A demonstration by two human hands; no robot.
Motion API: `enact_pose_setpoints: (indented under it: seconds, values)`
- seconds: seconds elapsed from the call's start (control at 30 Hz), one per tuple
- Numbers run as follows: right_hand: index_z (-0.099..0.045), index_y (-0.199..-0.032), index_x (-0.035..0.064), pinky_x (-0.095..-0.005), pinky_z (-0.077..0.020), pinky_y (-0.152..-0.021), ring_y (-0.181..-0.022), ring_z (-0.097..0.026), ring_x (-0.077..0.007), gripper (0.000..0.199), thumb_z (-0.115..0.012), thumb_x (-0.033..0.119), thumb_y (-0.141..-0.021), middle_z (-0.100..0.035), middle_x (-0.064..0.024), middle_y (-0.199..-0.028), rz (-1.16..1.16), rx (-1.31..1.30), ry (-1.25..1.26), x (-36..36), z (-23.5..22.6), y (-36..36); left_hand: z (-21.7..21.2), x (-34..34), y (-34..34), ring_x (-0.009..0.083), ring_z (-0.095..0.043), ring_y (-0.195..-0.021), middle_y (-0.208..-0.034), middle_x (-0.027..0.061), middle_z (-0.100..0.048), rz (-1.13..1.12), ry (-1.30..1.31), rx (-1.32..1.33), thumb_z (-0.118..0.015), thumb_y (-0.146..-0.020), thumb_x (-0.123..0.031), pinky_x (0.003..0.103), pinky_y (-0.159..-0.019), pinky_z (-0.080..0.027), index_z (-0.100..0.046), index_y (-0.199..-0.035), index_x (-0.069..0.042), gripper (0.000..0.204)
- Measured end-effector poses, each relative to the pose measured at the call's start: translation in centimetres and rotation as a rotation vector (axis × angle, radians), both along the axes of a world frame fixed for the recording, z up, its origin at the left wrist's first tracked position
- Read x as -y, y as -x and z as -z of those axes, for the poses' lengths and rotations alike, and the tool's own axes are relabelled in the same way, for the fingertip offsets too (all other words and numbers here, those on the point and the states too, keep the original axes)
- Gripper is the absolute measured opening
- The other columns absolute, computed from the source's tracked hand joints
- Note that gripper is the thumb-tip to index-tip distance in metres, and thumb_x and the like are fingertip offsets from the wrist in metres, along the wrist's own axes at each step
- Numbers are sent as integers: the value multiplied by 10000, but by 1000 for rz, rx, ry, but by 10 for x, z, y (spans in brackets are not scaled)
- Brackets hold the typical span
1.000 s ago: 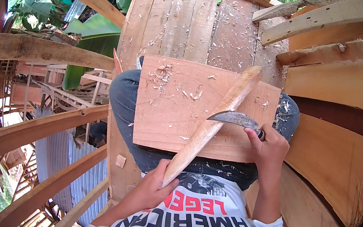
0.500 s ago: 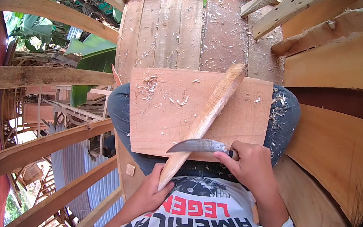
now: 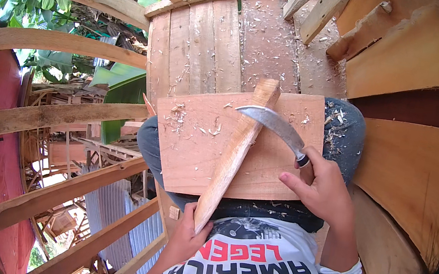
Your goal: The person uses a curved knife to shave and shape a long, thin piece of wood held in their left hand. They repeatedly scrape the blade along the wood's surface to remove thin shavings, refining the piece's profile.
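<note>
My left hand (image 3: 188, 238) is closed round the near end of a long wooden stick (image 3: 234, 153), which slants away across a flat board (image 3: 182, 160) on my lap. In my right hand (image 3: 325, 189) is a knife (image 3: 278, 126) with a curved blade and a dark handle. Its blade lies over the upper part of the stick, near the far end; whether it touches the wood I cannot tell. Pale shavings (image 3: 177, 116) are scattered on the board, mostly at its left side.
Beyond the board runs a plank floor (image 3: 205, 44) strewn with shavings. Wooden rails (image 3: 65, 108) form an open side on the left, with banana leaves and corrugated metal sheets (image 3: 111, 217) outside. Wood panels (image 3: 408, 165) close the right side. A small wood block (image 3: 174, 212) lies by my left leg.
My right hand has moved the knife away from me, from the stick's near part up toward its far end. The stick's far end has shifted slightly left. My left hand keeps its grip.
</note>
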State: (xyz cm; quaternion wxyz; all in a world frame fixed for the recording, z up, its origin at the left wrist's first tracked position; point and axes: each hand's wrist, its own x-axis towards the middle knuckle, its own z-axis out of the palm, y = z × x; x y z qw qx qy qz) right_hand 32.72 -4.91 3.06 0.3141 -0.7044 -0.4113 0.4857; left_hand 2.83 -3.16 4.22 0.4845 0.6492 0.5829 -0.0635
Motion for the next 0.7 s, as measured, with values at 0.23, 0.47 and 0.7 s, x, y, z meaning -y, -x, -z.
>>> enact_pose_setpoints:
  seconds: [0.23,0.47,0.7]
  values:
    - [-585,-971,-16,-275,-397,-498,-508,-475,-96,209,-604,177,-892,-510,-43,-566,-118,-423,-46,4,29,11,10,6,12,374,-589,-908,-966,244,-581,5,-97,-27,-601,-842,-97,401,-797,-440,-405,-1179,4,402]
    - [-634,-970,-23,-266,-401,-524,-563,-496,-84,219,-624,174,-874,-551,-55,-626,-262,-497,-51,3,34,11,13,1,21,298,-594,-776,-819,180,-566,21,-75,34,-589,-835,-82,377,-697,-445,-421,-1164,-23,374]
    - [-611,-973,-23,-216,-382,-479,-521,-471,-38,156,-592,112,-897,-545,22,-614,-140,-512,-206,5,46,20,15,-4,26,251,-579,-685,-747,149,-539,15,37,64,-566,-843,-76,367,-626,-439,-415,-1146,-30,342]
